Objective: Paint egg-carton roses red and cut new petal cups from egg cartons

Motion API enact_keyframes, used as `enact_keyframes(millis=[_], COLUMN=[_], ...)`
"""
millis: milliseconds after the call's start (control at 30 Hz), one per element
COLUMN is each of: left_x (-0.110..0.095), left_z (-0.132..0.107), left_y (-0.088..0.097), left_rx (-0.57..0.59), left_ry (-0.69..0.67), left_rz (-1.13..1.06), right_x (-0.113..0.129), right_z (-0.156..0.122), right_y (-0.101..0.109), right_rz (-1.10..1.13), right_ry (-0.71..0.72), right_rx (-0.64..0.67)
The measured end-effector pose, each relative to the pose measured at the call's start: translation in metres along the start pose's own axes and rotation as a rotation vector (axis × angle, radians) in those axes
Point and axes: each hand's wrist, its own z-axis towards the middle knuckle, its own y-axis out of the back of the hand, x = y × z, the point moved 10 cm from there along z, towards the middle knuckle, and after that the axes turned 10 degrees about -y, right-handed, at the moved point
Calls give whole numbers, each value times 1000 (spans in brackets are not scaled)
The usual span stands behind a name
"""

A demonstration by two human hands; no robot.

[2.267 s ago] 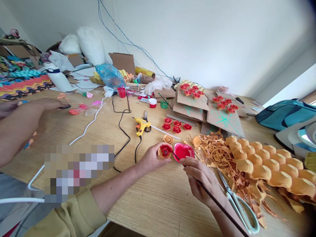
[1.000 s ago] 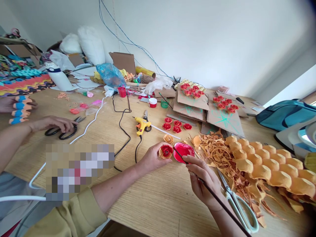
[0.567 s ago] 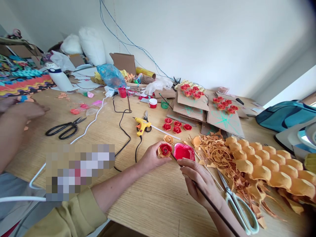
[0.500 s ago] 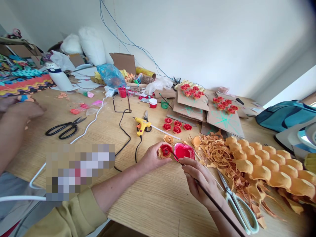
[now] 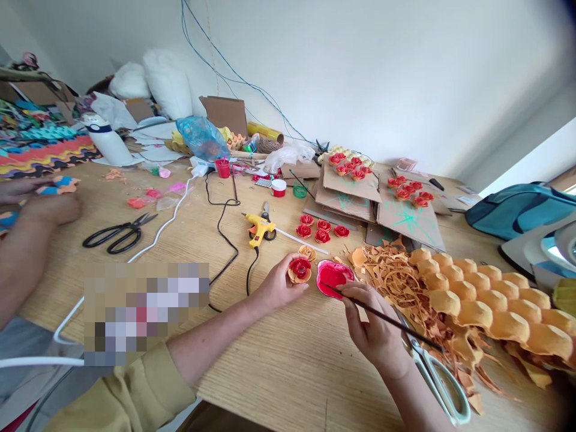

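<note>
My left hand [image 5: 279, 287] pinches a carton rose [image 5: 299, 270], red at its centre and orange along the outer petals. In my right hand [image 5: 375, 327] is a paintbrush [image 5: 382, 315] with a long dark handle, its tip over the red paint in a shallow dish [image 5: 320, 287]. The dish lies between my two hands. Behind the held flower rests an unpainted orange rose [image 5: 308, 252]. Several red roses [image 5: 323, 225] stand on the table farther back.
Orange scraps [image 5: 400, 282], an egg carton [image 5: 495, 294] and white-handled scissors [image 5: 438, 378] lie right. A yellow glue gun [image 5: 260, 230] with its cord and black scissors [image 5: 119, 234] lie left. Cardboard sheets [image 5: 411, 225] carry more roses. A co-worker's hands [image 5: 51, 204] hold painted carton pieces at far left.
The brush has moved from the flower over to the paint dish, its handle swinging flatter. My left hand still holds the rose, slightly lower. The co-worker's hands have shifted, showing more blue-and-orange carton.
</note>
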Motion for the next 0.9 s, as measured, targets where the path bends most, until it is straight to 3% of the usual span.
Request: enact_keyframes(millis=[467, 900], left_x=[3, 1], left_z=[1, 0], left_y=[0, -4], left_rx=[38, 62], left_ry=[-1, 23], left_rz=[61, -51], right_x=[-11, -24], right_z=[0, 1], right_y=[-6, 7], right_rz=[-172, -32], right_ry=[-36, -186], right_rx=[-8, -66])
